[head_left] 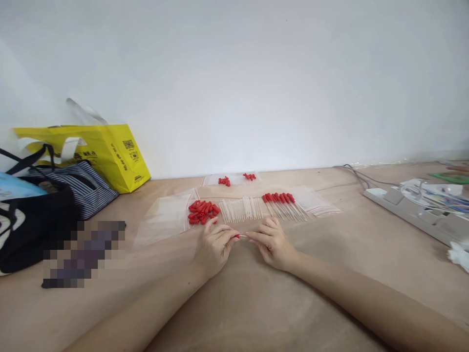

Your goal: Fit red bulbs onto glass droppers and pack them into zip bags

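Held low over the brown table (227, 313): a red cap (237, 236), pinched between the fingertips of the left hand (216, 247), with a thin clear tube (243, 237) reaching across to the closely pinched fingertips of the right hand (274, 244).

Just beyond the left hand, a heap of loose red caps (201, 211) beside and partly over the right end of a flat, clear left plastic bag (164, 215). Next to the heap, a row of bare tubes (242, 209); then a fanned row of red-capped tubes (286, 205), close against a clear right plastic bag (317, 199), also flat. Near the wall, a far plastic bag (210, 180) with two small red clusters (224, 181), inside or on top impossible to tell.

At left, an upright yellow bag (122, 151), contents hidden; in front, a striped pouch (86, 183) and an open black bag (44, 225) with something light blue (18, 186) at its mouth. At right, a pale power strip (410, 212).
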A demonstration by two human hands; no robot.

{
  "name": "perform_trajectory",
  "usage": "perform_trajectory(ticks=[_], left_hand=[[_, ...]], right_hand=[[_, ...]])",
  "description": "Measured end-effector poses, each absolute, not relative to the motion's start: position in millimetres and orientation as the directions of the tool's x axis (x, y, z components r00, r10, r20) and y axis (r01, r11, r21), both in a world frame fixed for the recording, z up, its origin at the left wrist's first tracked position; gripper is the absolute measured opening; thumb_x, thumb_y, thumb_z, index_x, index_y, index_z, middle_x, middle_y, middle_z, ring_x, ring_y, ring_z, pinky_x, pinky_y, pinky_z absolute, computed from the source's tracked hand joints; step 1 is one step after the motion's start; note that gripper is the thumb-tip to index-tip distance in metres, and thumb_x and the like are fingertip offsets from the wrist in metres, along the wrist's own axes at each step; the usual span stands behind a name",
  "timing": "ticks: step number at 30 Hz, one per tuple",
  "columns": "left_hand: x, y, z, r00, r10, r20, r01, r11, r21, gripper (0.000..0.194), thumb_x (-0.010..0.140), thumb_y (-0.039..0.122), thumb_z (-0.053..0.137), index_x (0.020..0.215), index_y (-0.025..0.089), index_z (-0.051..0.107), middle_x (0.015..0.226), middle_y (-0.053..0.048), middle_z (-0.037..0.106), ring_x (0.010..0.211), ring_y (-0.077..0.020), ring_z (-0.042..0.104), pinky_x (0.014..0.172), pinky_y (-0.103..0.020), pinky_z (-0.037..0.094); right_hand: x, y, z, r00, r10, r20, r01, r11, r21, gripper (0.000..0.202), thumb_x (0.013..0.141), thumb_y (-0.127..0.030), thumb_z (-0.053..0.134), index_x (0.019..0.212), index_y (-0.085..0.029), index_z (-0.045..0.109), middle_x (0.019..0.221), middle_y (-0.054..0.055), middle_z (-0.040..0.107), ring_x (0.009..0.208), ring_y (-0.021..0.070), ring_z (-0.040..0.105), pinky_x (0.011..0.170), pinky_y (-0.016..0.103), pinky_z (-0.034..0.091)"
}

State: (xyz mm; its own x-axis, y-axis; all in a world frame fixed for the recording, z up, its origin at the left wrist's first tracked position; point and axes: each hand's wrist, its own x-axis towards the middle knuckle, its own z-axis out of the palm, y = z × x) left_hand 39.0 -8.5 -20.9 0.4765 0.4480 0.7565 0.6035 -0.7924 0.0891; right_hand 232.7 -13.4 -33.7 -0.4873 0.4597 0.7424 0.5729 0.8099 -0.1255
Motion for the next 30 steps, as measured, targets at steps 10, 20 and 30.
perform_trajectory(ticks=[10, 20, 30], left_hand=[[39.5, -10.5, -19.7, 0.528, 0.441, 0.726, 0.581, -0.811, 0.069, 0.011, 0.083, 0.016, 0.047, 0.078, 0.019, 0.056, 0.068, 0.004, 0.066, 0.069, -0.0121, 0.06, 0.095, -0.042, 0.022], [40.2, -13.0, -17.5, 0.578, 0.392, 0.716, 0.549, -0.836, 0.014, 0.011, 0.083, 0.017, 0.047, 0.076, 0.019, 0.056, 0.067, 0.003, 0.065, 0.069, -0.0128, 0.06, 0.098, -0.046, 0.018], [38.9, -10.4, -15.5, 0.591, 0.401, 0.7, 0.571, -0.821, -0.012, 0.014, 0.084, 0.02, 0.047, 0.076, 0.02, 0.059, 0.067, 0.003, 0.067, 0.07, -0.0129, 0.061, 0.101, -0.048, 0.014]], right_hand=[[233.3, -9.8, -30.0, -0.596, 0.343, 0.726, 0.544, 0.838, 0.051, 0.024, 0.078, -0.009, 0.044, 0.095, -0.014, 0.059, 0.066, 0.004, 0.053, 0.07, 0.0163, 0.037, 0.07, 0.034, 0.027], [230.0, -12.8, -27.5, -0.621, 0.325, 0.714, 0.485, 0.874, 0.023, 0.019, 0.075, -0.008, 0.043, 0.084, -0.011, 0.06, 0.065, 0.005, 0.051, 0.069, 0.0162, 0.035, 0.066, 0.031, 0.03], [228.4, -10.2, -27.8, -0.63, 0.411, 0.659, 0.501, 0.864, -0.06, 0.02, 0.083, -0.015, 0.039, 0.082, -0.013, 0.059, 0.069, 0.006, 0.053, 0.073, 0.0168, 0.039, 0.065, 0.029, 0.033]])
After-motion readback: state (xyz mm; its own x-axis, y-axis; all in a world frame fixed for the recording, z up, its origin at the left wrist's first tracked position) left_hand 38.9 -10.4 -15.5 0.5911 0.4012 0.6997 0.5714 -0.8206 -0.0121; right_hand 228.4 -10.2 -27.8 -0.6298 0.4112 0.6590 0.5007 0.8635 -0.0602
